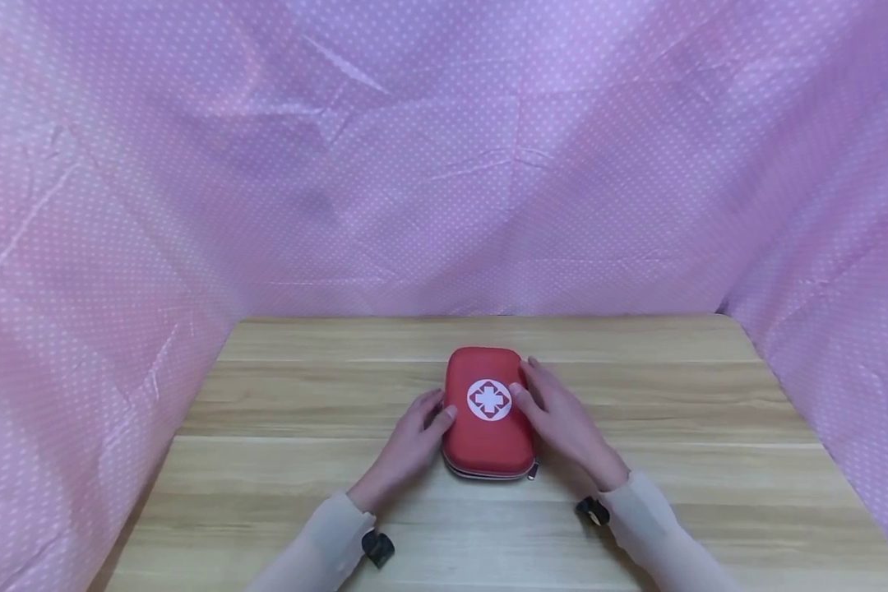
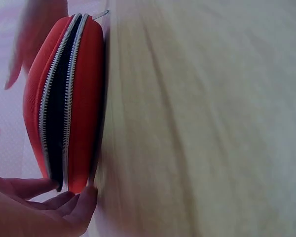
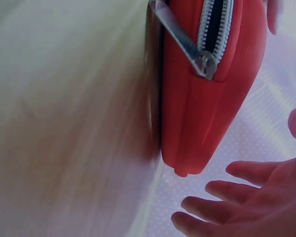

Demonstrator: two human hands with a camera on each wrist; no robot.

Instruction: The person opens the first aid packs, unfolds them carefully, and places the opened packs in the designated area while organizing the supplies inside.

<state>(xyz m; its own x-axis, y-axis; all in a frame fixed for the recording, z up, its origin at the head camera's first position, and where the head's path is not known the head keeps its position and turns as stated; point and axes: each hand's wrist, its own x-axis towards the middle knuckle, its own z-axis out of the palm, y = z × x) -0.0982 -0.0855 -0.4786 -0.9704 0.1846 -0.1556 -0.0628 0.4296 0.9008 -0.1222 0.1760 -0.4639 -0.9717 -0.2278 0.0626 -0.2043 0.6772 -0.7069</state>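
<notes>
A red zippered first-aid case (image 1: 488, 444) with a white cross emblem lies flat on the wooden table, lid up. Its zipper (image 2: 69, 98) is undone along the near side, showing a dark gap, and the pull (image 3: 182, 42) hangs at the near right corner. The left hand (image 1: 416, 432) is at the case's left side, fingertips touching the edge beside the gap, thumb over the lid's rim. On the right side, the right hand (image 1: 562, 415) spreads its fingers along the case, thumb over the lid near the emblem. In the right wrist view those fingers (image 3: 246, 173) stand apart from the case.
The wooden table (image 1: 303, 386) extends around the case on all sides. Pink dotted cloth (image 1: 444, 164) hangs behind the table's back edge and along both sides. Black wrist devices (image 1: 377, 547) sit by both pale sleeves.
</notes>
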